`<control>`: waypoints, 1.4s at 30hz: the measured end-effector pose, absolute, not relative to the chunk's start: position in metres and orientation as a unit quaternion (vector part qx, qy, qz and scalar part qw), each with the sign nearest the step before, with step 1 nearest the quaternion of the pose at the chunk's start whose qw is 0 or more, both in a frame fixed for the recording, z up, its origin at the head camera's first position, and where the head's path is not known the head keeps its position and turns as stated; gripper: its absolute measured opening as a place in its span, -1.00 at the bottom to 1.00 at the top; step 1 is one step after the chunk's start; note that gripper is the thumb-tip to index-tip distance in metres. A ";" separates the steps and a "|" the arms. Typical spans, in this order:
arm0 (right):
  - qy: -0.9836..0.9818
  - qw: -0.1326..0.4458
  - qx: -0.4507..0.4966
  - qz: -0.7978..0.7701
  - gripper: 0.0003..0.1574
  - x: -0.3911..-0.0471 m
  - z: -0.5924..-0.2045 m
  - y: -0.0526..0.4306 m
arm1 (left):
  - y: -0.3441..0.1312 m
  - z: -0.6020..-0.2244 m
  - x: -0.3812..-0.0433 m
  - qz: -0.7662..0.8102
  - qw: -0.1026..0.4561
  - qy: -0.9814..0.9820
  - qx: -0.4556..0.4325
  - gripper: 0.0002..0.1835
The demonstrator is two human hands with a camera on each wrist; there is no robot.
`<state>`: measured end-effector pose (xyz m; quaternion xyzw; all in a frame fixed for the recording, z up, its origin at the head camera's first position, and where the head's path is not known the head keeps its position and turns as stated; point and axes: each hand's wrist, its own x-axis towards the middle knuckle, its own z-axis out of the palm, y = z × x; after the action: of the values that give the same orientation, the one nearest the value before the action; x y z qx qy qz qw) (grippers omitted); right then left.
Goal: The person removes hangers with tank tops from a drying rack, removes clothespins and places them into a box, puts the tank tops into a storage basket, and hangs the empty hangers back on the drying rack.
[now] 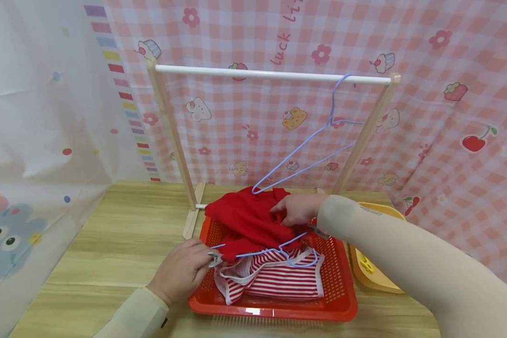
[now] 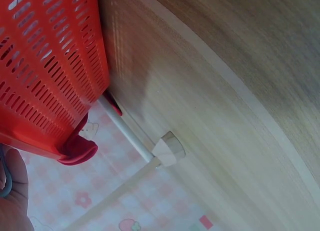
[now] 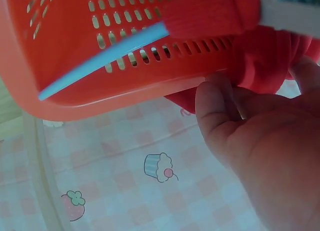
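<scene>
A red garment (image 1: 253, 216) lies bunched over the back of the red plastic basket (image 1: 338, 300), its lower edge at a blue wire clip hanger (image 1: 257, 253). My left hand (image 1: 186, 265) pinches the hanger's left end by a grey clip (image 1: 215, 259). My right hand (image 1: 300, 209) grips the red cloth near the basket's back right; in the right wrist view my thumb (image 3: 212, 103) lies against the cloth. A second clip (image 1: 318, 230) shows below that hand, partly hidden. Beneath the hanger's hook is a folded red-and-white striped garment (image 1: 283, 281).
Behind the basket stands a wooden rack with a white rail (image 1: 274, 74). Another blue hanger (image 1: 293, 152) hangs from the rail's right part and reaches down to the red cloth. A yellow tray (image 1: 384, 281) with small yellow pieces (image 1: 366, 264) sits right of the basket, under my right forearm.
</scene>
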<state>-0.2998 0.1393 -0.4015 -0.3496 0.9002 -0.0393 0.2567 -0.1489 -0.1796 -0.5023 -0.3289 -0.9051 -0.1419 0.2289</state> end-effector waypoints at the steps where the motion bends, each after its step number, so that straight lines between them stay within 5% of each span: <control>1: 0.901 0.254 -0.349 -0.030 -0.35 -0.299 -0.400 0.139 | -0.180 -0.502 -0.149 -0.142 0.227 -0.906 -0.328 -0.86; 11: 0.907 0.214 -0.363 -0.031 -0.73 -0.300 -0.397 0.144 | -0.180 -0.501 -0.148 -0.141 0.215 -0.911 -0.322 -0.87; 18: 0.917 0.185 -0.351 -0.050 -0.69 -0.303 -0.397 0.148 | -0.180 -0.501 -0.149 -0.143 0.225 -0.906 -0.328 -0.88; 28: 0.921 0.165 -0.333 -0.119 -0.91 -0.296 -0.390 0.152 | -0.179 -0.501 -0.150 -0.142 0.232 -0.905 -0.328 -0.88; 42: 0.875 0.197 -0.297 -0.328 -0.75 -0.271 -0.353 0.172 | -0.178 -0.496 -0.149 -0.160 0.236 -0.903 -0.321 -0.86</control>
<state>-0.2708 0.1716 -0.3533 -0.2969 0.8748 -0.3284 0.1967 -0.1487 -0.1784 -0.4963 -0.3208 -0.9032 -0.1602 0.2361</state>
